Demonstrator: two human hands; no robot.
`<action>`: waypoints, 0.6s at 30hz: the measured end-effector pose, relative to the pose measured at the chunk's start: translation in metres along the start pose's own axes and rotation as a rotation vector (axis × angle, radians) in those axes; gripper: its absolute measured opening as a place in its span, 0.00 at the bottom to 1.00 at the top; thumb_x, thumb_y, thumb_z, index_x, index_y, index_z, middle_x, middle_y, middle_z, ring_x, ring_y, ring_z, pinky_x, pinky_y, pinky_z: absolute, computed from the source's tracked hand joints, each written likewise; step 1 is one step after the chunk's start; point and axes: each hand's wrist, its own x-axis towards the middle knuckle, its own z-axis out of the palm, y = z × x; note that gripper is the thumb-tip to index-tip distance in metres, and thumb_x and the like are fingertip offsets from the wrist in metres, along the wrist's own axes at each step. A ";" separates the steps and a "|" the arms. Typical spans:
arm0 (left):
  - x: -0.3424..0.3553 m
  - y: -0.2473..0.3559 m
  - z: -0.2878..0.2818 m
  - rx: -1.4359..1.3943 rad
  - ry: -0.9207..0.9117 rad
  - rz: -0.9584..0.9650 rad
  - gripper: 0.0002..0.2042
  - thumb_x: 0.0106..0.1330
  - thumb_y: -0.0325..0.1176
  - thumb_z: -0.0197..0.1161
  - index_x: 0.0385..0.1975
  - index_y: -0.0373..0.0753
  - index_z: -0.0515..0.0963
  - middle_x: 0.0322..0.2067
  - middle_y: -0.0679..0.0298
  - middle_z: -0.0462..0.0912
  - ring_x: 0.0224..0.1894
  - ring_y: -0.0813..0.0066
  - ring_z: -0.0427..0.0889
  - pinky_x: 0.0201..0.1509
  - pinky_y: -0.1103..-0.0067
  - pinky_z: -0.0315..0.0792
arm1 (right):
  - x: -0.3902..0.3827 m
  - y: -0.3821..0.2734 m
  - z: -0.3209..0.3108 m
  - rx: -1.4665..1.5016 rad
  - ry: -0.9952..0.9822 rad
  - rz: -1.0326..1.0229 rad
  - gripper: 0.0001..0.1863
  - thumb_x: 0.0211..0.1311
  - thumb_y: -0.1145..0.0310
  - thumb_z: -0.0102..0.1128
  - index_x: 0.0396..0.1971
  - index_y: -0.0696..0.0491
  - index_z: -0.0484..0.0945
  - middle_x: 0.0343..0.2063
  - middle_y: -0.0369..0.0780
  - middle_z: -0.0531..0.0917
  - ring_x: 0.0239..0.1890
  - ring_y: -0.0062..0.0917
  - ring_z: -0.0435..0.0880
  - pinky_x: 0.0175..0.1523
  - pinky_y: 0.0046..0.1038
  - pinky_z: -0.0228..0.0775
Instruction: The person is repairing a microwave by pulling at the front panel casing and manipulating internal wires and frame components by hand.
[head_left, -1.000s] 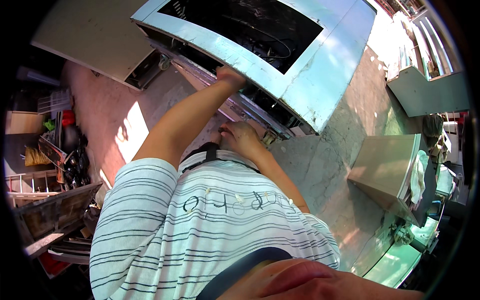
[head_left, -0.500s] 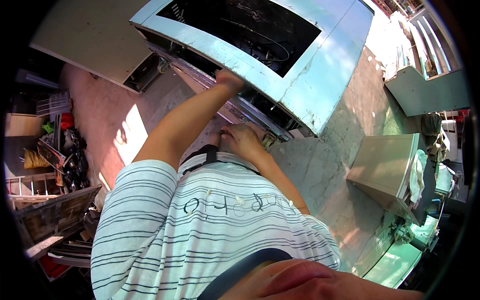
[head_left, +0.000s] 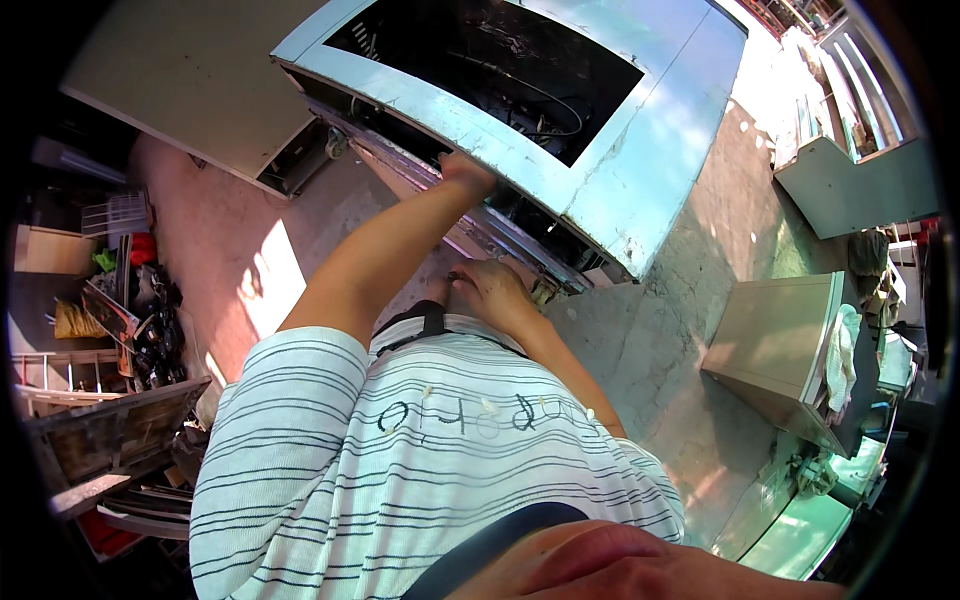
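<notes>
Item 1: lt-blue painted sheet-metal cabinet w/ rect. cut-out (head_left: 650,150), directly ahead of L hand (head_left: 467,175).
L hand: at gap under cabinet's near edge (head_left: 545,192); fingers mostly hidden, grip can't tell.
R hand (head_left: 495,299): nearer wearer than L hand, fingers curled; contents, if any, unclear.
Handling (est.): heavy, stiff, slick paint, poss. sharp edges; best hold: near edge beside L hand.

Left hand (head_left: 467,176) partly out of sight
</notes>
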 end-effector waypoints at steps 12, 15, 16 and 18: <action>-0.013 0.002 -0.015 -0.093 -0.024 0.025 0.32 0.68 0.58 0.36 0.67 0.48 0.57 0.70 0.62 0.51 0.72 0.61 0.49 0.73 0.67 0.41 | -0.005 0.003 0.001 -0.009 0.039 0.004 0.10 0.53 0.71 0.60 0.36 0.57 0.79 0.34 0.47 0.83 0.38 0.42 0.81 0.43 0.39 0.73; -0.008 -0.001 -0.011 -0.086 -0.040 0.011 0.31 0.68 0.58 0.37 0.67 0.48 0.58 0.70 0.62 0.52 0.72 0.62 0.50 0.73 0.68 0.42 | -0.005 0.001 0.000 -0.011 0.008 0.028 0.10 0.54 0.70 0.60 0.37 0.57 0.79 0.35 0.46 0.83 0.39 0.42 0.81 0.44 0.38 0.73; -0.010 0.001 -0.013 -0.089 -0.031 0.021 0.31 0.68 0.57 0.38 0.66 0.47 0.59 0.70 0.62 0.53 0.72 0.62 0.50 0.73 0.69 0.42 | -0.006 0.004 0.000 -0.011 -0.004 0.039 0.11 0.55 0.70 0.60 0.37 0.57 0.79 0.35 0.46 0.83 0.39 0.41 0.81 0.45 0.37 0.72; -0.014 0.005 -0.016 -0.096 -0.014 0.041 0.30 0.68 0.57 0.39 0.66 0.47 0.59 0.70 0.61 0.53 0.72 0.62 0.50 0.73 0.69 0.43 | -0.007 0.005 0.000 -0.016 -0.007 0.045 0.11 0.56 0.69 0.60 0.38 0.57 0.79 0.36 0.46 0.83 0.40 0.40 0.81 0.45 0.36 0.72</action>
